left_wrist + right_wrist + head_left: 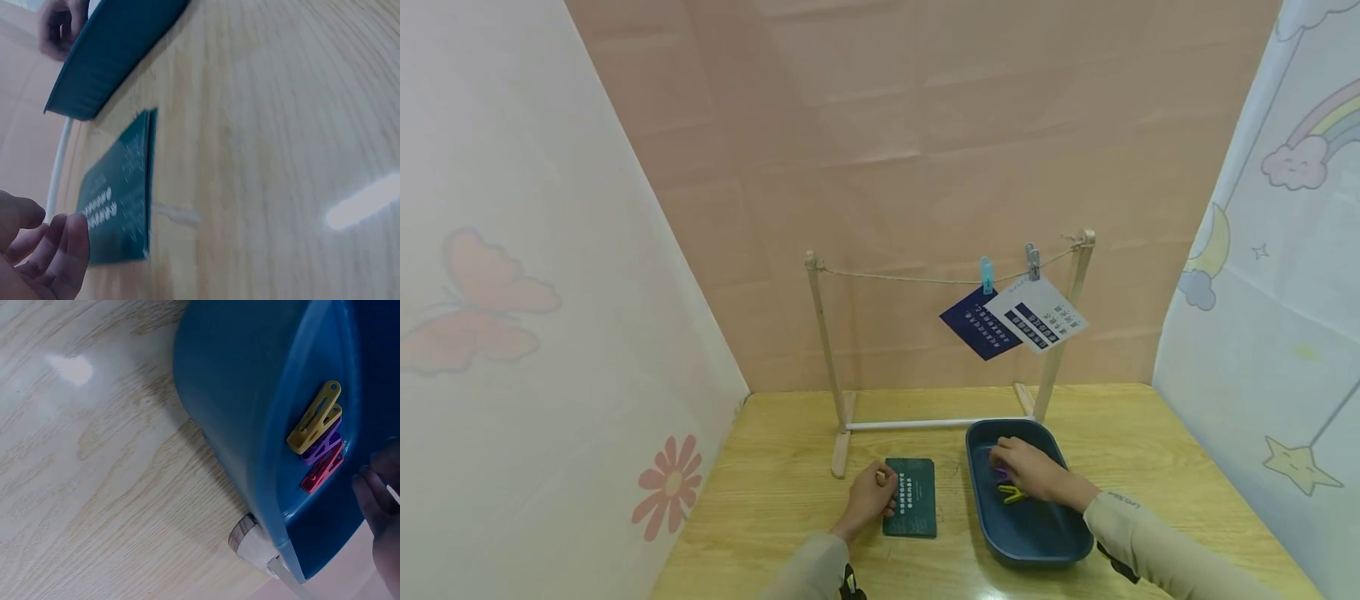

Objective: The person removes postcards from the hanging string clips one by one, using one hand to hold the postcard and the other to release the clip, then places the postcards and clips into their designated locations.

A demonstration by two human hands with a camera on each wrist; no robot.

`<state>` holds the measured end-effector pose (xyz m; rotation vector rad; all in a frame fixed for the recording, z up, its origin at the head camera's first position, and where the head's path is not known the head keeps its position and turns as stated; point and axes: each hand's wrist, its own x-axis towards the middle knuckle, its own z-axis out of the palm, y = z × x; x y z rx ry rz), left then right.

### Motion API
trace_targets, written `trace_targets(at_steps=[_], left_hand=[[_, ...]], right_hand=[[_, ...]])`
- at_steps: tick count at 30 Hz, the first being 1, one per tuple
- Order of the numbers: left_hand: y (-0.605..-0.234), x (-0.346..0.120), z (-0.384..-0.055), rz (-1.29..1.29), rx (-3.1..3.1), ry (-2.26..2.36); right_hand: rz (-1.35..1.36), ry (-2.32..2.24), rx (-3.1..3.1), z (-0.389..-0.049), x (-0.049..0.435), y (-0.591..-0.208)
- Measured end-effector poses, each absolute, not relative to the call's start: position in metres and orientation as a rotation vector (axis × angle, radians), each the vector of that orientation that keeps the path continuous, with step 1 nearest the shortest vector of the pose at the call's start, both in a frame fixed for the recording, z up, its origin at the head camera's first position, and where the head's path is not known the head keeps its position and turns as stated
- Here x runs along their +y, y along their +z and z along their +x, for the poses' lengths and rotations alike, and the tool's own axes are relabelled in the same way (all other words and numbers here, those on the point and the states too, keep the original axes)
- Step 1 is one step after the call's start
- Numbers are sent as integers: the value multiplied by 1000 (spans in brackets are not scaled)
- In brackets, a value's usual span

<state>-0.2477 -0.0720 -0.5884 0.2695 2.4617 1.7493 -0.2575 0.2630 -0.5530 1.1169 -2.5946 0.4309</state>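
Right hand (1028,468) over the basin (1026,540), near clips (322,448); I cannot tell whether its grip pinches anything. Left hand (869,500) left of the basin, by green cards (916,500), grip loosely curled.

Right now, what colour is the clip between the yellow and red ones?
The middle clip is purple, shown best in the right wrist view.

Wood tbl (775,450) w/ grn cards (918,500), blue tub (1030,537) & line-strung stand (917,424)
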Motion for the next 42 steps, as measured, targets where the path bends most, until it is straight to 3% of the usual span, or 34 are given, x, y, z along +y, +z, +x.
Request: trace_targets(at_steps=[15,42], left_hand=[[-562,-40,-258,423,2657,1706],[-541,-20,-273,606,2825,1839]], right_hand=[[1077,450,-2557,-254,258,-548],[982,411,-2165,-285,256,-524]])
